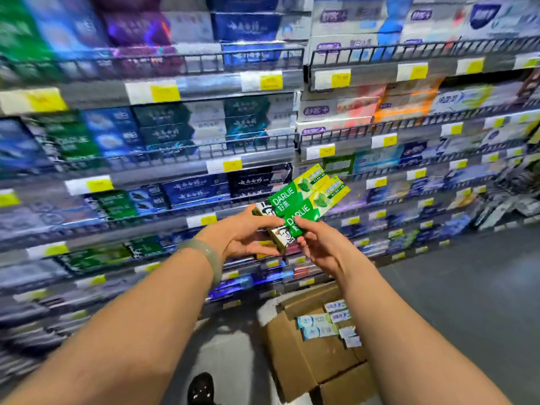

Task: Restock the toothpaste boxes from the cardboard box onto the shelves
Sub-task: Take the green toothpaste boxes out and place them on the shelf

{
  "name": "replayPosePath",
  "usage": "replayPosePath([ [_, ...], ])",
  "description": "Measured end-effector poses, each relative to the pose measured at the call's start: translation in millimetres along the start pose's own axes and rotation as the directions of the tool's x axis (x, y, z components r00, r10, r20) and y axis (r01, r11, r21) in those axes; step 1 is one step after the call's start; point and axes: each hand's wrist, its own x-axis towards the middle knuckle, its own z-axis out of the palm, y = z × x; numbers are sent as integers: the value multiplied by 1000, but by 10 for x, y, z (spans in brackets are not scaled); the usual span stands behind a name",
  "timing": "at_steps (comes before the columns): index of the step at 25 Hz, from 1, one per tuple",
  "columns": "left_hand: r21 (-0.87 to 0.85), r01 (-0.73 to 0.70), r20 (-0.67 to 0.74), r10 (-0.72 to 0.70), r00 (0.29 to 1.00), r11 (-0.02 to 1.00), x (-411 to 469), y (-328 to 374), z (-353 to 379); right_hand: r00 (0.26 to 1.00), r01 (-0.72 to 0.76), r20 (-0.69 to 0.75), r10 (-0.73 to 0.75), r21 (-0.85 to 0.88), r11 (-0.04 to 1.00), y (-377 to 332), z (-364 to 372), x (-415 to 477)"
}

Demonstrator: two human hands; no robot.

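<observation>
Two green toothpaste boxes (306, 201) are held together in the air before the shelves (163, 173), above the cardboard box (304, 366) on the floor (467, 287). Their near ends are clamped between thumb and curled fingers of the left hand (248, 236); the lower box's edge is pinched by the right hand (318, 247).

1. Tall grey metal shelving (204, 84) with dark wire front rails rises beyond the left hand (248, 238).
2. Yellow-and-white paper price tags (165, 92) line its edges.
3. Smooth grey floor (467, 287) spreads right of the right hand (318, 247).
</observation>
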Motion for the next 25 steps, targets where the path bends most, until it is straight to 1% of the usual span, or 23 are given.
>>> replayPosePath([
  [4, 16, -95, -123, 97, 988, 995, -579, 81, -594, 983, -7, 180, 21, -83, 997, 96, 762, -57],
  [6, 2, -156, -221, 153, 963, 988, -879, 75, -943, 968, -2, 249, 39, -145, 989, 208, 1175, -82],
  [8, -9, -196, -287, 185, 940, 981, -1188, 63, -1279, 951, -3, 302, 67, -208, 978, 328, 1581, -134],
  [11, -16, -205, -370, 184, 911, 979, -1659, 37, -1768, 938, -2, 332, 100, -282, 959, 487, 2146, -195],
  [13, -31, -213, -416, 181, 891, 977, -1977, 26, -2056, 942, 8, 327, 79, -257, 966, 519, 2447, -228],
  [15, -25, -195, -439, 165, 883, 980, -2344, -6, -2431, 958, 45, 287, 10, -183, 982, 524, 2765, -231],
  [17, -10, -173, -456, 150, 877, 985, -2651, -66, -2816, 956, 115, 286, -57, -192, 975, 510, 3010, -224],
  [19, -22, -187, -449, 157, 880, 982, -2926, -119, -3179, 949, 165, 306, -75, -281, 945, 557, 3265, -202],
  [21, -12, -188, -443, 164, 881, 982, -3147, -127, -3428, 937, 197, 345, -58, -385, 902, 614, 3495, -260],
  [24, 31, -212, -352, 209, 912, 977, -3443, -86, -3744, 920, 260, 390, -44, -523, 812, 740, 3852, -369],
  [25, 41, -217, -341, 218, 915, 975, -3509, -71, -3848, 916, 276, 400, -42, -549, 789, 777, 3948, -387],
])
